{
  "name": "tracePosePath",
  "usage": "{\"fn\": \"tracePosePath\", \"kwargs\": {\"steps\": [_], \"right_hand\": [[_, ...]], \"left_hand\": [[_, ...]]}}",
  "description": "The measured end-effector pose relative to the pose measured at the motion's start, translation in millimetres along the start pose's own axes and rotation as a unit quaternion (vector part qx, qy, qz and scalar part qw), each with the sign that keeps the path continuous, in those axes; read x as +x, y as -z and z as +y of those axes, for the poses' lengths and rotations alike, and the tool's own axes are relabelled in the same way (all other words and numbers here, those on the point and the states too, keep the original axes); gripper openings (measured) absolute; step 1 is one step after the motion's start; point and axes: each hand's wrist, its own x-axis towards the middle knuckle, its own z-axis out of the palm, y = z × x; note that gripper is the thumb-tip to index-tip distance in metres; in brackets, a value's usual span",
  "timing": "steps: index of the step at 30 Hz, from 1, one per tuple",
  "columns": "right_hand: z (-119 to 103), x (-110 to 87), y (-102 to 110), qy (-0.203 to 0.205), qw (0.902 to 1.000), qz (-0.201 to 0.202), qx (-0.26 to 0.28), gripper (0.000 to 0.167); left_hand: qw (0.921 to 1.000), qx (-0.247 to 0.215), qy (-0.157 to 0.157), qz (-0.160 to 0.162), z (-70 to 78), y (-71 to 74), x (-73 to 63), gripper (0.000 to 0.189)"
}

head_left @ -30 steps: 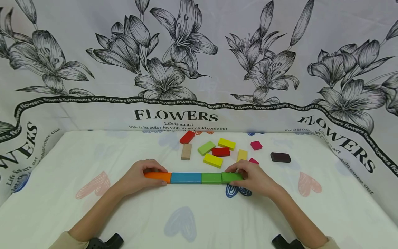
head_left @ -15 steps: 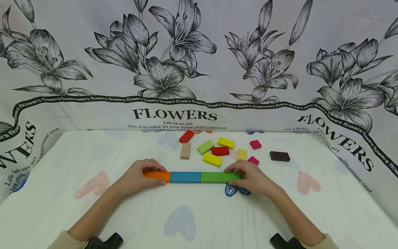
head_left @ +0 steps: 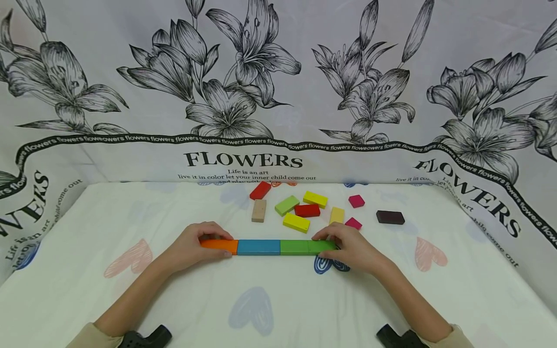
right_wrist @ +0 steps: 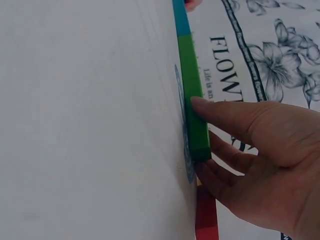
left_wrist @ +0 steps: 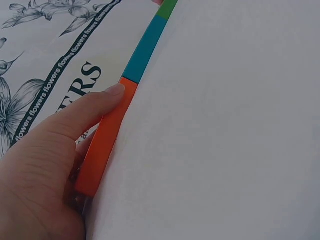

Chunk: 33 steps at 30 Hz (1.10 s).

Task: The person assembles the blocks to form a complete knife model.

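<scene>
Four-sided wooden blocks form one straight row across the cloth: an orange block (head_left: 221,245) at the left, a blue block (head_left: 258,247), then a green block (head_left: 294,247) and another green block (head_left: 321,247) at the right, end to end. My left hand (head_left: 191,247) pinches the orange block between thumb and fingers, the thumb along its near side. At the other end, my right hand (head_left: 357,246) pinches the last green block the same way. In the right wrist view the thumb presses the side of that green block (right_wrist: 199,135); other fingers are partly hidden behind it.
Behind the row lie loose blocks: red (head_left: 260,190), tan (head_left: 258,211), light green (head_left: 287,205), yellow (head_left: 296,222), pink (head_left: 356,201) and dark brown (head_left: 390,217), among others. A flower-printed cloth (head_left: 243,116) hangs upright at the back.
The rightmost green block, slightly askew a second ago, now lines up flush with its neighbour. Both hands keep their grip; the head view has shifted slightly.
</scene>
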Motion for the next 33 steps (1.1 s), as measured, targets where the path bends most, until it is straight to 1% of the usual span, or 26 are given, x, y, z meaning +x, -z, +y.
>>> {"fn": "tracePosePath", "kwargs": {"steps": [6, 11, 17, 21, 24, 29, 33], "right_hand": [[-2.1, 0.8, -1.0, 0.009, 1.0, -0.004, 0.002, 0.035], [-3.2, 1.9, -1.2, 0.006, 1.0, -0.006, 0.002, 0.034], [-2.5, 1.9, 0.1, 0.01, 0.9998, -0.013, -0.005, 0.035], [-2.8, 1.1, 3.7, 0.006, 0.9998, -0.017, -0.012, 0.037], [-5.7, 1.2, 7.9, 0.012, 0.9998, -0.015, -0.008, 0.038], [-13.2, 7.6, 15.7, 0.035, 0.9994, -0.006, -0.004, 0.035], [-23.1, 18.5, 20.6, 0.047, 0.9988, 0.0, -0.014, 0.034]], "left_hand": [[1.0, -0.005, 0.0, 0.0, 2.4, 1.9, -1.5, 0.023], [1.0, -0.005, 0.001, -0.001, 3.2, 3.0, -2.4, 0.023], [1.0, -0.006, -0.003, -0.002, 0.1, 1.2, -0.9, 0.023], [0.9999, -0.007, -0.007, -0.004, -1.5, -0.3, 0.7, 0.023], [0.9999, -0.008, -0.009, -0.002, -1.7, -0.8, 0.9, 0.023], [0.9999, -0.007, -0.008, 0.001, -1.9, -1.1, 0.5, 0.023], [0.9999, -0.008, -0.006, 0.002, -1.4, -1.1, 0.2, 0.023]]}}
